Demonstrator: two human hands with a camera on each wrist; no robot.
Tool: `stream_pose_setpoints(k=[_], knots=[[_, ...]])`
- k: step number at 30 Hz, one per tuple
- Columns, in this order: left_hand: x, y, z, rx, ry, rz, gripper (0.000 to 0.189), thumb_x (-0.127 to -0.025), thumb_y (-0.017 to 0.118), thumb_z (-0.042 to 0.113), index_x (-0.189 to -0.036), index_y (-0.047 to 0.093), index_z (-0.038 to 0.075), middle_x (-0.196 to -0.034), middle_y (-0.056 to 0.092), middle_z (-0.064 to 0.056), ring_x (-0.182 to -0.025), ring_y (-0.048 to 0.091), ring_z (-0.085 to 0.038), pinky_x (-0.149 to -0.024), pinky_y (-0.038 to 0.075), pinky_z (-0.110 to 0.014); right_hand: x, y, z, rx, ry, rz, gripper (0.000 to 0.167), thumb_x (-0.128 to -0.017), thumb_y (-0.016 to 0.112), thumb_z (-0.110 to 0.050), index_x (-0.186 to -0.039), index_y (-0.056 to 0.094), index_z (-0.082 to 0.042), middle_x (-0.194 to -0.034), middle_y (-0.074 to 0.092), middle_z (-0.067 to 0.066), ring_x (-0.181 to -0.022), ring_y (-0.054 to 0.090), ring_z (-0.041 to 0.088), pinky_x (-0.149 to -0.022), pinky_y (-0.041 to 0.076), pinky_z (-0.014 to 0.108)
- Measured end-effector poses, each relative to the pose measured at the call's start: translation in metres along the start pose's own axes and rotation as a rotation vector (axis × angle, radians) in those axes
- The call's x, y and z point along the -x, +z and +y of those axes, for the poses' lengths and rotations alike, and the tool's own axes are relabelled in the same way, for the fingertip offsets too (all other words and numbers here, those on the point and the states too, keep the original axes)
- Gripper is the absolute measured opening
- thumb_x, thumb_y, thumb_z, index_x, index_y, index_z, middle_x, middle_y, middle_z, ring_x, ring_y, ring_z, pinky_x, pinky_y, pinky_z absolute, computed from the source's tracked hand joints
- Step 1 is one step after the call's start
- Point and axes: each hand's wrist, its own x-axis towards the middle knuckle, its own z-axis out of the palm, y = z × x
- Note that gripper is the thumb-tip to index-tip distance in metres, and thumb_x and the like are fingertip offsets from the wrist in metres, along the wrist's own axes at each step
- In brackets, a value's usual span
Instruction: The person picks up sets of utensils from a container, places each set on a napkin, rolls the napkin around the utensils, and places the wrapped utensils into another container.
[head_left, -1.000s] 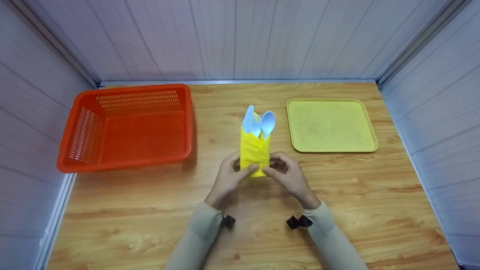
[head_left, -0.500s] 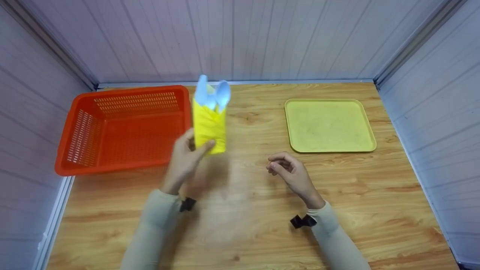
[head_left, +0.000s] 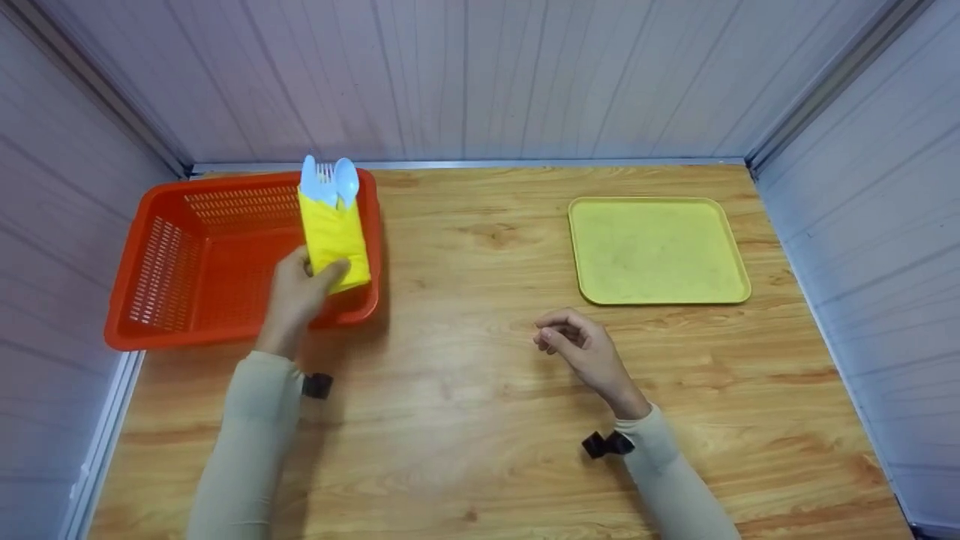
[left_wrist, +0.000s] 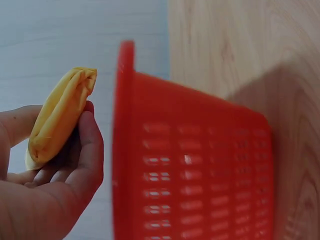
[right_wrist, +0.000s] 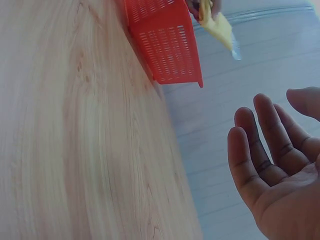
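My left hand (head_left: 294, 292) grips the lower end of a folded yellow napkin pouch (head_left: 334, 244), thumb on its front and fingers behind. Out of the pouch's top stick a light blue knife (head_left: 309, 180), fork (head_left: 325, 184) and spoon (head_left: 346, 181). The pouch is held above the right part of the red basket (head_left: 259, 335); in the left wrist view the napkin (left_wrist: 60, 117) is higher than the basket's rim (left_wrist: 120, 150). Over the table, right of centre, my right hand (head_left: 589, 356) holds nothing, its fingers loosely bent.
A yellow tray (head_left: 660, 251) lies at the back right of the wooden table (head_left: 465, 420). The basket stands at the back left, its slotted walls rising well above the tabletop. Pale panel walls (head_left: 465, 82) close off the back and both sides.
Both hands held the pouch at the middle; the right hand let go and stays near there. The left hand has carried the pouch leftward, over the basket.
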Motion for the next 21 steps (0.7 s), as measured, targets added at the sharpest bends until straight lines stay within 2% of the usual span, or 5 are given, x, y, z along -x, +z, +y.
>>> stream_pose_setpoints(k=[2,6,14,21], knots=[[-0.007,-0.004,-0.003,-0.025,-0.056,-0.009,0.058,-0.099,0.063,0.033,-0.148,0.041,0.009,-0.133,0.053,-0.009,-0.114,0.052,-0.025,-0.101,0.045,-0.04,0.001,-0.001,0.0,-0.011,-0.002,0.003,0.021,-0.1,0.062,-0.01,-0.112,0.065,0.006,-0.094,0.068,0.021,-0.087,0.066,0.029,-0.076,0.055,0.035],[-0.018,-0.01,-0.009,-0.095,-0.114,-0.03,0.06,-0.099,0.063,0.031,-0.149,0.039,0.008,-0.134,0.052,-0.011,-0.115,0.049,-0.028,-0.102,0.044,-0.042,0.003,-0.003,0.0,-0.016,-0.006,-0.004,0.019,-0.1,0.062,-0.009,-0.112,0.066,0.005,-0.094,0.067,0.023,-0.087,0.066,0.03,-0.076,0.055,0.034],[-0.034,-0.017,-0.014,-0.294,-0.227,-0.065,0.069,-0.094,0.069,0.028,-0.149,0.035,0.007,-0.133,0.05,-0.013,-0.117,0.048,-0.033,-0.104,0.041,-0.045,0.004,-0.006,0.001,0.0,-0.002,0.015,0.019,-0.1,0.06,-0.005,-0.11,0.065,0.011,-0.093,0.067,0.023,-0.086,0.066,0.029,-0.076,0.055,0.034],[-0.047,-0.021,-0.019,-0.295,-0.34,-0.095,0.077,-0.089,0.074,0.026,-0.15,0.03,0.008,-0.137,0.045,-0.012,-0.12,0.045,-0.034,-0.108,0.037,-0.048,0.003,-0.007,0.0,0.011,-0.001,0.014,0.02,-0.1,0.06,-0.009,-0.11,0.066,0.008,-0.092,0.067,0.022,-0.085,0.065,0.027,-0.076,0.055,0.035]])
